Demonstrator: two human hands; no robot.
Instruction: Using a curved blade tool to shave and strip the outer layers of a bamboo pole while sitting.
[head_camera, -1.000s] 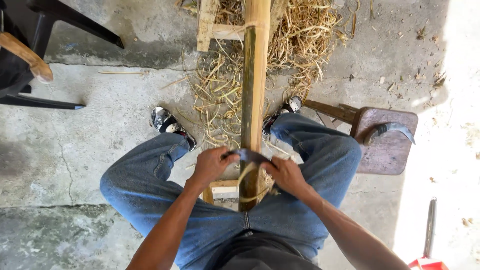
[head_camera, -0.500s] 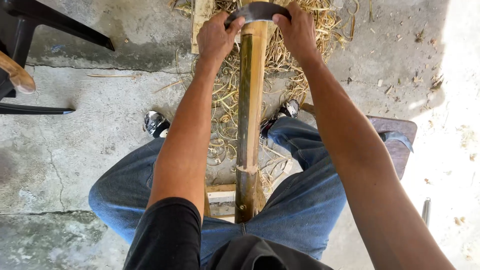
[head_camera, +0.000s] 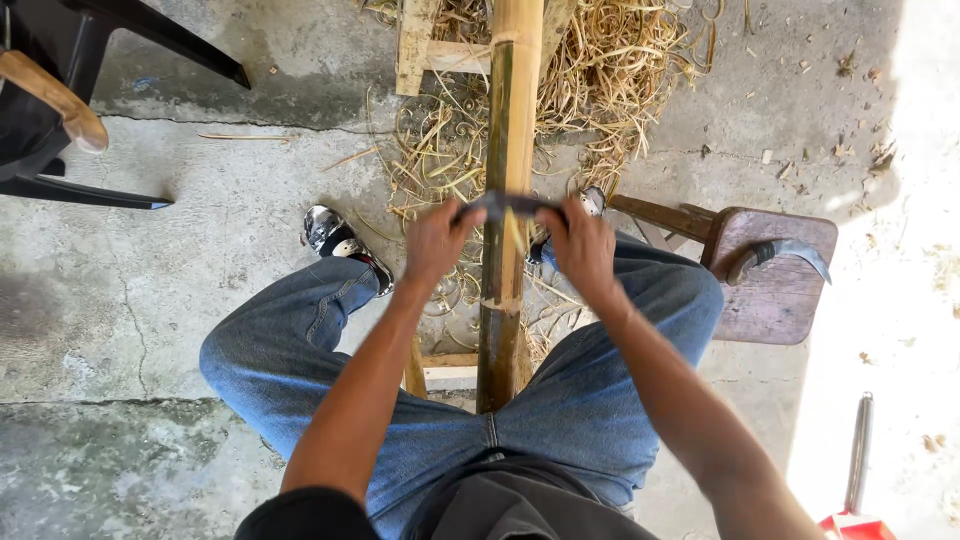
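Note:
A long bamboo pole (head_camera: 508, 130) runs from between my knees away over a wooden frame (head_camera: 418, 45). Across it lies a curved two-handled scraping blade (head_camera: 508, 206). My left hand (head_camera: 437, 240) grips the blade's left end and my right hand (head_camera: 580, 245) grips its right end, both about midway along the visible pole. The pole is green and dark further out and pale yellow at the far top. I sit with my jeans-clad legs on either side of it.
Curly bamboo shavings (head_camera: 610, 70) are heaped on the concrete floor around the frame. A small wooden stool (head_camera: 775, 290) at the right carries a curved knife (head_camera: 785, 250). A dark chair (head_camera: 60, 110) stands at the upper left. A metal handle (head_camera: 858, 450) lies at the lower right.
Both hands have pulled the blade back along the pole toward me, from the far end half a second ago to mid-pole. One second ago they were close to my lap.

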